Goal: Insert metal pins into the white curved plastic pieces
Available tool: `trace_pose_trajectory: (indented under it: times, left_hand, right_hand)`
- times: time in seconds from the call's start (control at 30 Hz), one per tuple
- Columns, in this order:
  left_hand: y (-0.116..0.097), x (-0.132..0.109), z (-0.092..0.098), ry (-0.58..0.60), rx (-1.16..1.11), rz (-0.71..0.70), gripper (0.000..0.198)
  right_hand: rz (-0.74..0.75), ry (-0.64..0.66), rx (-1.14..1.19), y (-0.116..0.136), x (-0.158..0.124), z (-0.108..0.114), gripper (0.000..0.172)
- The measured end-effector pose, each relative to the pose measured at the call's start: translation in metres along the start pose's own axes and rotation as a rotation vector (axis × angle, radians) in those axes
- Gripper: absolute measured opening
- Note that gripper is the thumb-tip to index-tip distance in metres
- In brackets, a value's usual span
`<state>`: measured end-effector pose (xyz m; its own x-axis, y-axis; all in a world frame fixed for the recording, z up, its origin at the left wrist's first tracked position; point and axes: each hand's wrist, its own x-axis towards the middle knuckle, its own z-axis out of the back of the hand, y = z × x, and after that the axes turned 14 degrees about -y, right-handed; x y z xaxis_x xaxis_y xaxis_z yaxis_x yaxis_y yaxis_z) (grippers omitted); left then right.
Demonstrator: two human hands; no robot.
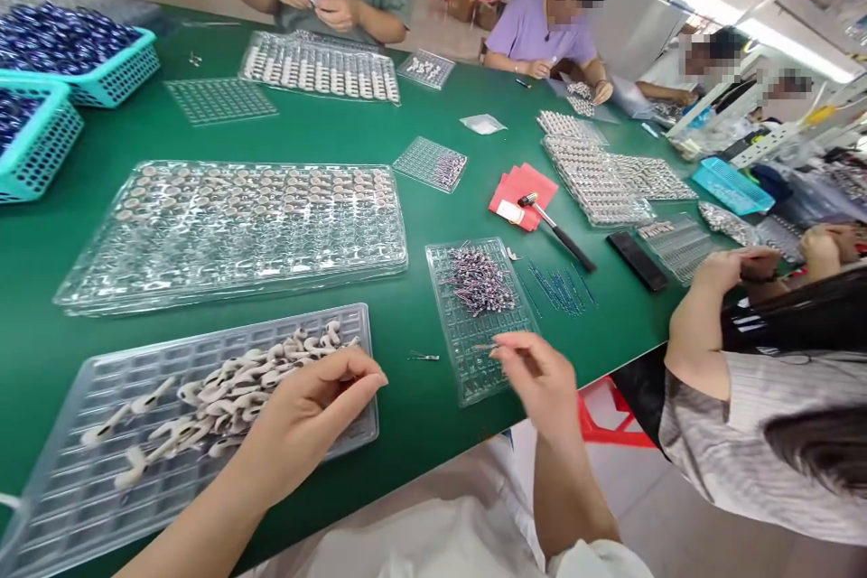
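Observation:
Above the right part of a grey tray (pixel 60 442) is my left hand (pixel 318 424), its fingers bent and thumb close to the forefinger; whatever they hold, if anything, is hidden. White earbud-shaped pieces (pixel 237 384) lie heaped in that tray, partly behind the hand. My right hand (pixel 542 375) pinches a small thin part (pixel 485 347) over the lower half of a clear tray (pixel 467 379). A pile of small wired parts (pixel 480 278) fills the upper half of this clear tray. Between the two trays, a small wired piece (pixel 424 357) rests on the green table (pixel 399 397).
A large clear tray (pixel 237 262) of round-ended pieces lies beyond the grey tray. Red sheets (pixel 525 190), a hammer (pixel 564 237), blue wires (pixel 559 289) and a black box (pixel 637 260) sit to the right. Teal baskets (pixel 122 77) stand at left. Several people sit around the table.

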<state>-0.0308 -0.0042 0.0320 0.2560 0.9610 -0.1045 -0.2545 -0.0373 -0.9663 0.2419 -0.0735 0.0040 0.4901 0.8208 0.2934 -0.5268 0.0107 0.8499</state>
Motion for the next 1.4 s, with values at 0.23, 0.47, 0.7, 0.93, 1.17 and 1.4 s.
trace_pose_trajectory:
  times: [0.23,0.47,0.7,0.93,1.17,1.4]
  left_hand:
    - [-0.007,0.002,-0.003,-0.056,-0.01,0.029,0.028]
    - [-0.003,0.008,0.003,-0.041,-0.013,0.071,0.028]
    - [0.007,0.006,0.003,-0.019,-0.109,0.141,0.032]
    - [0.01,0.007,-0.004,0.007,-0.292,0.195,0.027]
    - [0.008,0.007,-0.005,0.036,-0.219,0.163,0.022]
    - [0.01,0.008,-0.006,0.035,-0.198,0.149,0.022]
  right_hand:
    - [0.036,-0.469,-0.577,-0.087,0.03,0.057,0.036]
    - [0.165,-0.37,-0.656,-0.107,0.03,0.058,0.031]
    - [0.231,-0.315,-0.709,-0.082,0.028,0.055,0.025]
    - [0.363,-0.055,-0.563,-0.047,0.045,0.03,0.018]
    - [0.454,0.211,-0.616,-0.051,0.079,0.008,0.014]
    - [0.509,0.301,-0.629,-0.056,0.088,0.004,0.017]
